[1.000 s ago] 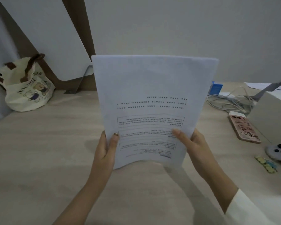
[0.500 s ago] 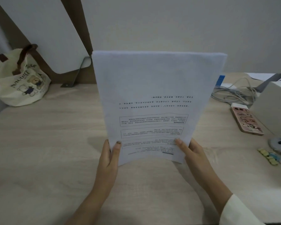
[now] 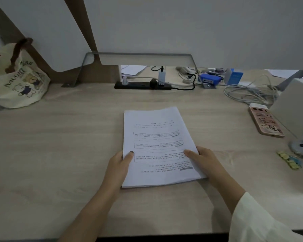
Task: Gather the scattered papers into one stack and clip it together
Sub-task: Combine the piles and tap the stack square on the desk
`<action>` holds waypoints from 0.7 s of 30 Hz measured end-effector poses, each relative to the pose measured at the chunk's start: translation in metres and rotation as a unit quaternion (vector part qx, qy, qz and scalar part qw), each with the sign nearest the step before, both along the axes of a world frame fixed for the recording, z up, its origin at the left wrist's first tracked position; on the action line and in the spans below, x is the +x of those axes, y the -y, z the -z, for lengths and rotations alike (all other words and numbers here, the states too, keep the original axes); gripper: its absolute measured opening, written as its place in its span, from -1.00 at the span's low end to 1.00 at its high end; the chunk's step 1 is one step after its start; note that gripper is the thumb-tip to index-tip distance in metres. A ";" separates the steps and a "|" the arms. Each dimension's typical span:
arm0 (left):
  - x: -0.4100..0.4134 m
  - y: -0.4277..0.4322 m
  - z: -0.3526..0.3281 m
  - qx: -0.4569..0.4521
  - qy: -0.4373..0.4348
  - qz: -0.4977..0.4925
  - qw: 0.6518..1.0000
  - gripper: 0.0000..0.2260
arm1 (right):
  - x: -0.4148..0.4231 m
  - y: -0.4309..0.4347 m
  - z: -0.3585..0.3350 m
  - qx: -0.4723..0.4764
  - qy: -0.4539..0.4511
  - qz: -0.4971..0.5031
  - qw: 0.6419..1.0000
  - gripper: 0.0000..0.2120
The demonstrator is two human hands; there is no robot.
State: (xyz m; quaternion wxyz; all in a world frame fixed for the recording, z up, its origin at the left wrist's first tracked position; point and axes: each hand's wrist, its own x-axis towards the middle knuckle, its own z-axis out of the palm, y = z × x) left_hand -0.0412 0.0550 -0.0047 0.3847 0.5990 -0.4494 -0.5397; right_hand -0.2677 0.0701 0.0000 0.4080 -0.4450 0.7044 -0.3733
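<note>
Pale wood desk (image 3: 42, 154) supports the work. Nearest the viewer, the paper stack (image 3: 157, 147) lies flat on it, where half a second ago it stood upright on edge for squaring. The left hand (image 3: 120, 165) clamps the stack's left edge, thumb on top; the right hand (image 3: 204, 160) clamps its right edge likewise. Gathering appears complete; clipping remains. Right of the stack lie small yellow clips (image 3: 289, 160), probably the fastener, and a phone (image 3: 265, 122); beyond the stack, a power strip (image 3: 142, 85)
</note>
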 end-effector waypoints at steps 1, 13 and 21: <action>0.001 0.002 0.000 0.008 0.015 0.007 1.000 -0.79 | 0.000 0.001 0.000 0.009 -0.007 -0.006 1.000 -0.81; 0.001 0.005 0.001 0.015 0.087 0.010 0.996 -0.84 | -0.010 -0.018 -0.005 0.076 0.073 0.016 0.994 -0.71; 0.000 0.004 -0.002 0.034 0.039 -0.009 0.999 -0.79 | 0.033 -0.063 0.001 0.042 0.529 0.093 0.842 -0.84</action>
